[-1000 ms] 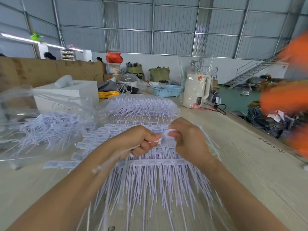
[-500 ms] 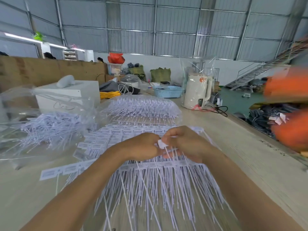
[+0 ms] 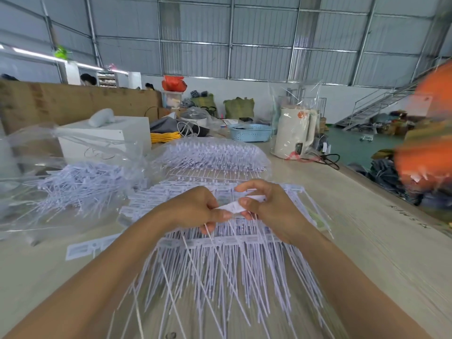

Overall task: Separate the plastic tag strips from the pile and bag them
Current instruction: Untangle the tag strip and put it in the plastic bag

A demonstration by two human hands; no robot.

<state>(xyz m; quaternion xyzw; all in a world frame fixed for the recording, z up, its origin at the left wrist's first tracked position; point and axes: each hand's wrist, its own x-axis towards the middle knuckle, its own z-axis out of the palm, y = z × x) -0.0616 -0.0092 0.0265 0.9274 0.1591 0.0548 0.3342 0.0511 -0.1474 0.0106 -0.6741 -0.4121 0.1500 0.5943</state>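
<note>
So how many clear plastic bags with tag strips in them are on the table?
2: one clear bag at far left, one clear bag behind the hands, centre. More may be hidden.

I get 1 view, worn on the person's head, wide-angle, facing forward and down along the table (image 3: 367,241). It sits close over both forearms, while the warehouse wall (image 3: 244,33) fills the top.

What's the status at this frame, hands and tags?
Left hand and right hand both pinch one white plastic tag strip. White tag pile beneath. Clear plastic bag left, part-filled. Nothing obstructing.
</note>
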